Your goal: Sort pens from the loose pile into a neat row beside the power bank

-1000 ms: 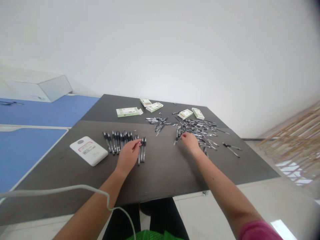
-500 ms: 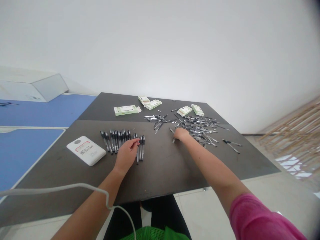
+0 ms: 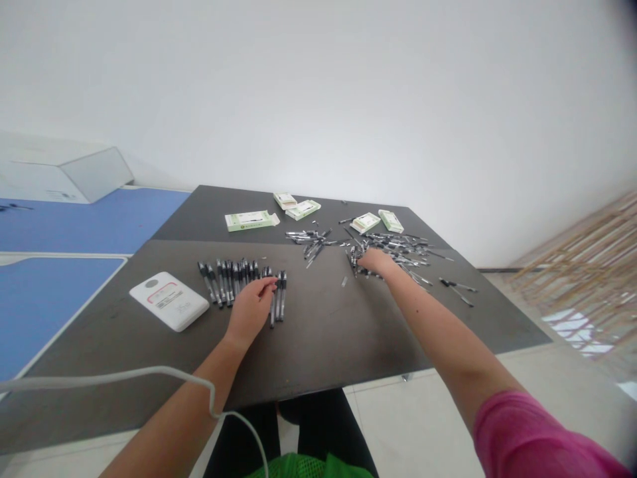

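Observation:
My left hand (image 3: 251,307) rests on the dark table (image 3: 318,332), its fingertips touching the right end of a neat row of black pens (image 3: 233,273) laid side by side. The fingers are curled lightly on one pen. My right hand (image 3: 377,260) reaches far forward into a loose heap of pens (image 3: 398,251), fingers bent down among them. What they grip, if anything, is hidden. A small cap or pen part (image 3: 344,281) lies alone between the two hands.
A white flat device (image 3: 169,300) lies left of the row. Several pale green boxes (image 3: 249,220) sit along the far edge. Two stray pens (image 3: 455,287) lie at the right. A grey cable (image 3: 114,380) crosses my left forearm. Blue tables (image 3: 60,265) adjoin on the left.
My right hand has moved forward and right, deeper into the loose heap. My left hand has stayed at the end of the row.

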Motion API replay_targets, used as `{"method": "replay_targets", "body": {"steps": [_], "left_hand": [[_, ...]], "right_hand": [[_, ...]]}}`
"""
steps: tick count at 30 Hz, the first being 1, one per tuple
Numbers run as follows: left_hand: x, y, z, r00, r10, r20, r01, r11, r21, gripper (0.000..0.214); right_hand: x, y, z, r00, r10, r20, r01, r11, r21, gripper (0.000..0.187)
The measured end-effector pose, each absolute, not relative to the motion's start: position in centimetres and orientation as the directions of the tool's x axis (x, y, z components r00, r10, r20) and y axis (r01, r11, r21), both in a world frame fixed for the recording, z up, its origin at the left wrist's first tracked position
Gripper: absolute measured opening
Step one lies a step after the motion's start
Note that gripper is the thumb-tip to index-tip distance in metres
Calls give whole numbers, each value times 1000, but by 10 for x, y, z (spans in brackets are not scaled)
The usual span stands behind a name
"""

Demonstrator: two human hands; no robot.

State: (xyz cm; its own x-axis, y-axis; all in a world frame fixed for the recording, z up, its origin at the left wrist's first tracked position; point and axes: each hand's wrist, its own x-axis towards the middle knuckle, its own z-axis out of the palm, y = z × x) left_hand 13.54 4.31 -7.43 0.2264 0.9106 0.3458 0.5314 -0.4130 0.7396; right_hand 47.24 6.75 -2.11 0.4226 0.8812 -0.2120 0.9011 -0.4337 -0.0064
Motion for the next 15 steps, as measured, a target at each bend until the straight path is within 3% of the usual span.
{"method": "replay_targets", "body": {"steps": [15], "left_hand": [[134, 45, -77, 202, 916, 348, 532, -401, 746, 28]], "right_hand": [[429, 86, -41, 430, 861, -271, 901, -430, 61, 34]]}}
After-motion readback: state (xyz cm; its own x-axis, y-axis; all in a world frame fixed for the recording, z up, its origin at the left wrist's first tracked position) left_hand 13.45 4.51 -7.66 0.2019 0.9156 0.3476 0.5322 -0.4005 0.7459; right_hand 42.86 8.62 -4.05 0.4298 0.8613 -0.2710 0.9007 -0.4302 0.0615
